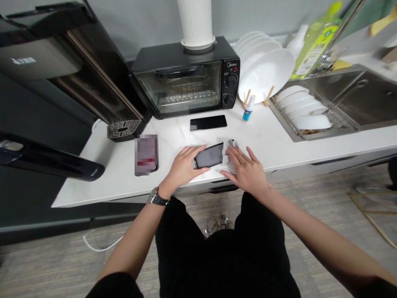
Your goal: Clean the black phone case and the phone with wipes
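My left hand (pixel 182 165) grips a black smartphone (pixel 209 156) lying nearly flat at the front of the white counter (pixel 273 151). My right hand (pixel 246 170) presses a crumpled white cloth (pixel 230 161) against the phone's right end, with its fingers spread over the cloth. Behind my hands lies a second black smartphone (pixel 208 122). A small white bottle with a blue label (pixel 248 108) stands behind it to the right. To the left of my left hand sits a pixelated, unreadable flat object (pixel 145 154).
A black Midea toaster oven (pixel 182 78) stands against the wall. White plates fill a rack (pixel 300 111) in a stainless steel sink (pixel 347 99) on the right, with a green dish soap bottle (pixel 314 47) behind. A large black appliance (pixel 58 70) overhangs the counter's left end.
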A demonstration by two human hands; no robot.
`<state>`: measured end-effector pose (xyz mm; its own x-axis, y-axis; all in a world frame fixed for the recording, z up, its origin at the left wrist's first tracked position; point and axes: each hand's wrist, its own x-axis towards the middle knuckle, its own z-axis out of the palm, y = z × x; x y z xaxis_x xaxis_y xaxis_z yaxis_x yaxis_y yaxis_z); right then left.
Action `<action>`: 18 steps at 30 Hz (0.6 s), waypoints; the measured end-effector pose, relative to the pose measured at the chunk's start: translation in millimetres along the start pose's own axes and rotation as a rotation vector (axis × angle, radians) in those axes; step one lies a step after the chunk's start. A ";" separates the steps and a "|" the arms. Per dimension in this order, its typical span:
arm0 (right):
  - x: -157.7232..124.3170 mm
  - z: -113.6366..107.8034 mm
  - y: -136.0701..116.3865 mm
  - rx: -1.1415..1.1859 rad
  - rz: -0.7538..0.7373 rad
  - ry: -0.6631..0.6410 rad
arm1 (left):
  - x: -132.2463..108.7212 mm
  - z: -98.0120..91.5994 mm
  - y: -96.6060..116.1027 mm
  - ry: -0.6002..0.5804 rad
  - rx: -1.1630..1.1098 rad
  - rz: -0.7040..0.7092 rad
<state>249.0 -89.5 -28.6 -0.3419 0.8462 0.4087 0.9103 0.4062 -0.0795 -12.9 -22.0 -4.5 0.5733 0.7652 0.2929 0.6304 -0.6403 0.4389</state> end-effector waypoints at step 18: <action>49.0 28.4 -44.4 -0.048 0.135 0.040 | 2.2 1.5 -2.7 0.038 -0.068 0.022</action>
<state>185.3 -56.3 -30.9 -0.2073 0.8772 0.4330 0.9577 0.2722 -0.0930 -12.5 -18.7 -6.3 0.5654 0.7537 0.3351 0.5798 -0.6521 0.4885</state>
